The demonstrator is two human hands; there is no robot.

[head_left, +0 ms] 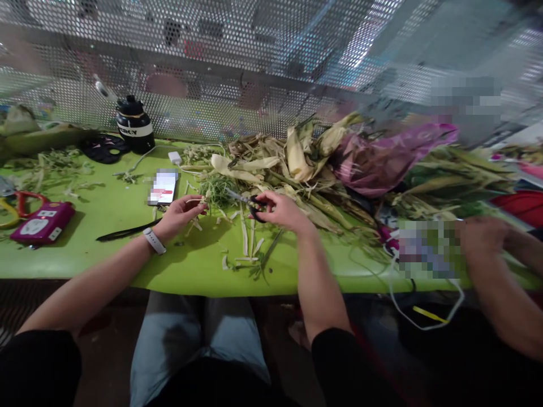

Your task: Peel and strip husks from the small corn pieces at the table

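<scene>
My right hand (280, 211) is closed round the black handles of a pair of scissors (248, 200), whose blades point left toward a tuft of thin green strands (217, 190). My left hand (180, 215), with a white band on its wrist, pinches pale stalks at the edge of that tuft. Cut pale strips (246, 237) lie on the green table (127, 249) just in front of both hands.
A big heap of corn husks (297, 158) and a purple plastic bag (377, 158) lie behind. A phone (163, 187), a black bottle (134, 130), a magenta device (42, 223) and red-handled scissors (25, 202) sit at left. Another person's arms (500, 265) work at right.
</scene>
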